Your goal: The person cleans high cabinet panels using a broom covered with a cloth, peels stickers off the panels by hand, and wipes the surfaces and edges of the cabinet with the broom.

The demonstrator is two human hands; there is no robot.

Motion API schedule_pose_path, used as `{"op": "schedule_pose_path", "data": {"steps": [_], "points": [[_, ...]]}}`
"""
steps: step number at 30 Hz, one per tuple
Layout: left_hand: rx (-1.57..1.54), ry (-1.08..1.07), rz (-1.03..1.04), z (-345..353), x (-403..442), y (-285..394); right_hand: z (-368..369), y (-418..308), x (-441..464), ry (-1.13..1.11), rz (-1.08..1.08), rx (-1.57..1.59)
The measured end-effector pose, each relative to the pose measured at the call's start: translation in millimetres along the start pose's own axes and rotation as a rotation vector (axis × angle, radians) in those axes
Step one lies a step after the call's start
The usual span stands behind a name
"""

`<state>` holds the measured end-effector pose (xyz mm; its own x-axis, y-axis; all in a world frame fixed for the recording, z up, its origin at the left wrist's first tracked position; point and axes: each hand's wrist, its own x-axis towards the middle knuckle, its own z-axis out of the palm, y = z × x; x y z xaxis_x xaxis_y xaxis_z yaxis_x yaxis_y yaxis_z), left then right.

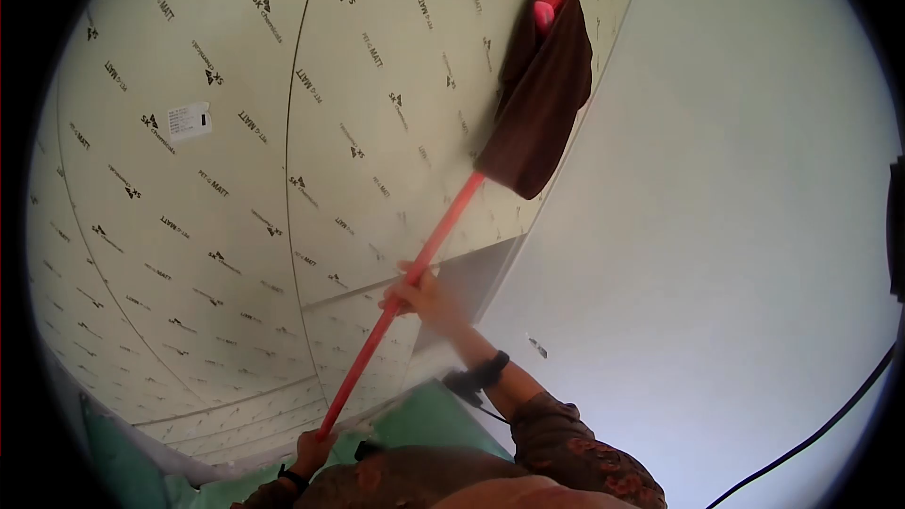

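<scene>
A long red pole (363, 358) slants up from the bottom left toward the top right. A dark brown cloth (542, 99) hangs draped over its upper end, against the printed panels near their right edge. My left hand (313, 451) is wrapped round the lower end of the pole. Higher up, near its middle, my right hand (412, 294) grips the pole, slightly blurred. A red and pink part of the pole's head (549, 9) shows at the top of the cloth.
Cream panels (377, 132) with printed film cover the left side, one bearing a white label (189, 122). A plain pale wall (716, 179) is on the right. A black cable (820, 434) curves at the lower right. Green material (438, 419) lies below.
</scene>
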<state>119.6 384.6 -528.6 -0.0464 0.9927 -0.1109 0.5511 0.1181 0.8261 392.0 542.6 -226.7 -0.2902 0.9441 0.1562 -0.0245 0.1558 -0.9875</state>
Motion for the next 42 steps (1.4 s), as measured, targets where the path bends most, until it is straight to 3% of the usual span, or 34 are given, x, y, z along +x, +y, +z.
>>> {"op": "schedule_pose_path", "data": {"steps": [6, 10, 13, 17, 21, 26, 29, 32, 34, 37, 41, 42], "points": [[-0.039, -0.044, -0.169, 36, -6, -31, 26, 14, -11, -0.133, -0.007, 0.044], [-0.275, -0.14, -0.046, 55, 19, -16, 46, -19, -1, -0.218, -0.135, -0.057], [-0.461, -0.075, -0.053, 33, 29, 57, 65, -30, 11, -0.334, -0.089, -0.107], [-0.576, 0.022, -0.052, 3, 45, 87, 95, -16, 20, -0.463, -0.152, -0.25], [-0.477, 0.133, -0.086, 3, 24, 28, 129, -32, 29, -0.5, -0.114, -0.005], [-0.352, 0.142, -0.142, -20, -36, -32, 155, -68, 44, -0.284, -0.161, 0.4], [-0.247, 0.173, -0.19, -39, -70, -49, 162, -47, 34, -0.291, -0.18, 0.385], [-0.167, 0.195, -0.248, -45, -111, -53, 164, -16, 10, -0.318, -0.047, 0.393], [-0.234, 0.184, -0.268, -20, -132, -131, 164, 7, -2, -0.337, 0.015, 0.389], [-0.335, 0.093, -0.261, 2, -159, -187, 167, 24, -16, -0.346, 0.017, 0.241], [-0.375, 0.087, -0.217, 4, -165, -197, 177, 19, -22, -0.322, 0.017, 0.139], [-0.504, 0.111, -0.238, 1, -158, -193, 180, 15, -17, -0.297, -0.022, 0.146]]}}
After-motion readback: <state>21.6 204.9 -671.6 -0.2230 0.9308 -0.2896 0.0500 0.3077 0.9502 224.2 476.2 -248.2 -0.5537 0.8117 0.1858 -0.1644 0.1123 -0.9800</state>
